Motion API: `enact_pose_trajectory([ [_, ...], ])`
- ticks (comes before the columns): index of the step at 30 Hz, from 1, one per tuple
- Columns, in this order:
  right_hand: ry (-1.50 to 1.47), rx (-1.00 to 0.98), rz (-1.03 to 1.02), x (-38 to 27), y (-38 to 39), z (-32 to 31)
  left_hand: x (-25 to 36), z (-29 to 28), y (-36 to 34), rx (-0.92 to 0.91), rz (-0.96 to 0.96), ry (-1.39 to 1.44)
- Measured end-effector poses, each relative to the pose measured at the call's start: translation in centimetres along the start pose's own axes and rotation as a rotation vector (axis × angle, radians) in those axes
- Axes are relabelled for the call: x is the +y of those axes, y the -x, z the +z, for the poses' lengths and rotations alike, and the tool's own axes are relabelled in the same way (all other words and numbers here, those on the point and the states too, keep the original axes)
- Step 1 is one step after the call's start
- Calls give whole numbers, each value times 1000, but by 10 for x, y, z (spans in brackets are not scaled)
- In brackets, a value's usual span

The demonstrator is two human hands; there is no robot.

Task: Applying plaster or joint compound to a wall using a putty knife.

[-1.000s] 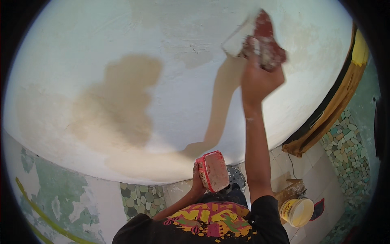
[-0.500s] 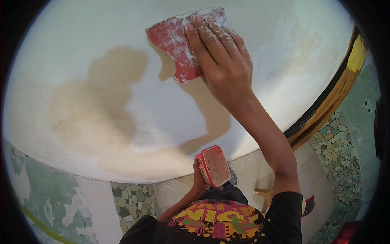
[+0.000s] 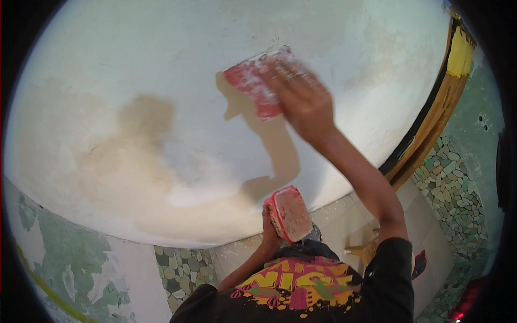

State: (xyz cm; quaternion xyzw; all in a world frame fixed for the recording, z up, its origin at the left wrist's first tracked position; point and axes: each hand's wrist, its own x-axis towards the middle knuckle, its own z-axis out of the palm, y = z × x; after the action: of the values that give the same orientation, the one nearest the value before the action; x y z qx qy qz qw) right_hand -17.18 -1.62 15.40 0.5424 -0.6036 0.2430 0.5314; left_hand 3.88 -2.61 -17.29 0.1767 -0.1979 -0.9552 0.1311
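Note:
A red putty spreader [image 3: 249,81], smeared with white, is in my right hand [image 3: 306,101]. My fingers, a little blurred, press along its back, and its whitened long edge meets the pale wall [image 3: 177,48]. The spreader's near edge is curved inward and casts a shadow beside it. Lower down, close to my body, my left hand [image 3: 269,226] grips a red tub [image 3: 291,212] by its left side. The tub is tilted, its rim is caked, and greyish-beige putty shows inside. Most of the left fingers are hidden behind the tub.
A brown, black and yellow painted band [image 3: 436,110] edges the wall at right. Below lie floor tiles [image 3: 431,215], green pebble mosaic [image 3: 458,183] and a small wooden item [image 3: 363,252] beside me. Patchy green surface [image 3: 59,258] is at lower left.
My right hand has drawn the spreader down the wall toward me and slightly right. The tub in my left hand sits a little farther right in the picture, as the view has shifted slightly.

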Motion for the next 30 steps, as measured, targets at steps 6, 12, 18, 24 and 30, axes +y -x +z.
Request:
enact_pose_trajectory([
  [6, -40, 236, 135, 68, -16, -75, 20, -20, 48, -21, 39, 222],
  [12, -163, 317, 96, 58, -18, -45, 21, -43, 43, 53, 207, 173],
  [18, 40, 260, -48, 18, -45, 3, 24, -26, 39, 19, 223, 148],
  [24, 77, 278, -44, 24, -50, 39, 12, -38, 45, 80, 271, 120],
  [30, 144, 294, -32, 22, -43, 46, 16, -45, 42, 67, 267, 111],
])
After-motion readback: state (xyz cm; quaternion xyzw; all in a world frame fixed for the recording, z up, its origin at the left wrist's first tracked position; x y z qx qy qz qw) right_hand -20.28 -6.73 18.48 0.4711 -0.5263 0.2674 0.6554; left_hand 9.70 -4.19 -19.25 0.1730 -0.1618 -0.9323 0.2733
